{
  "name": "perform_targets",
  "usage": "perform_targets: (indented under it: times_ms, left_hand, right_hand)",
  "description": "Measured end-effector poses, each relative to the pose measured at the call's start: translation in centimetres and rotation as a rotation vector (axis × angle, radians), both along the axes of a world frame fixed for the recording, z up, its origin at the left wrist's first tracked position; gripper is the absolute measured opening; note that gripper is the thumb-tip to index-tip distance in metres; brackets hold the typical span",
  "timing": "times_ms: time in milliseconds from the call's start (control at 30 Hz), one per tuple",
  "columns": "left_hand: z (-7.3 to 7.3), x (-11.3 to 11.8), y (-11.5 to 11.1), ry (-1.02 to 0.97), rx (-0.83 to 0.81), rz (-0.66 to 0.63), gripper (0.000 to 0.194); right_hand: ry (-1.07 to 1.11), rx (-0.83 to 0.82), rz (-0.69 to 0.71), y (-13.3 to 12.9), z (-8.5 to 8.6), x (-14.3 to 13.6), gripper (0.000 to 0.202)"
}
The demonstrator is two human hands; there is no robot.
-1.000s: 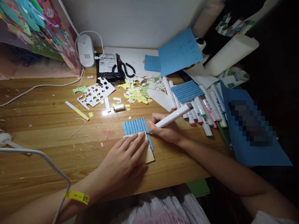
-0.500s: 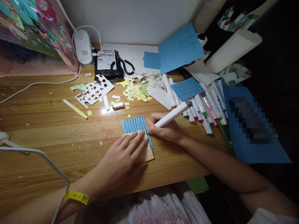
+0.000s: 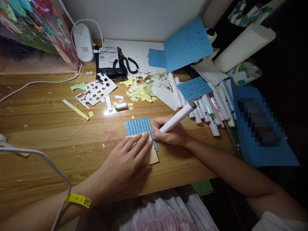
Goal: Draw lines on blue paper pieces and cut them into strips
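My left hand (image 3: pixel 130 154) lies flat, fingers stretched out, on a thin beige board (image 3: pixel 153 155) and presses it onto a blue piece of paper (image 3: pixel 138 125) with dark parallel lines. A narrow strip of the blue paper shows along the board's right edge. In my right hand (image 3: pixel 172 131) is a white marker (image 3: pixel 178 117), gripped near its lower end and tilted up to the right. Its tip meets the blue strip beside the board. A second lined blue piece (image 3: pixel 194 88) rests on several markers (image 3: pixel 204 110) farther back.
Paper scraps (image 3: pixel 141 91), a punched white sheet (image 3: pixel 96 91) and black-handled scissors (image 3: pixel 125 64) lie toward the wall. Blue sheets (image 3: pixel 187 45) lean at the back right. A white power strip (image 3: pixel 83 43) stands back left; a white cable (image 3: pixel 48 160) crosses my left forearm.
The marker tip has moved slightly toward me along the board's right edge. My left hand holds its place on the board. The whole view has shifted a little.
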State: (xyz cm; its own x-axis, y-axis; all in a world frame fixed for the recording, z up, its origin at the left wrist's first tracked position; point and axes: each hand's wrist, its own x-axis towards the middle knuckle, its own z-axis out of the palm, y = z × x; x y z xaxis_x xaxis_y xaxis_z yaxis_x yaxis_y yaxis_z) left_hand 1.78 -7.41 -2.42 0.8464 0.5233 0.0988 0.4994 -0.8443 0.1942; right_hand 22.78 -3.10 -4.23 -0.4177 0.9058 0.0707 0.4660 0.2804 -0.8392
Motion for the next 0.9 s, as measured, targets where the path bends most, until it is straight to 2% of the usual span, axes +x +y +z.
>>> perform_targets:
  times_ms: [600,900]
  left_hand:
    - [-0.11,0.00,-0.02,-0.029,0.012,-0.012,0.050]
    - [-0.05,-0.07,0.02,-0.029,0.015,-0.010,0.050]
  right_hand:
    - [0.014,0.090,0.262,-0.13,-0.10,0.20,0.025]
    - [0.013,0.065,0.353,0.04,-0.30,0.38,0.022]
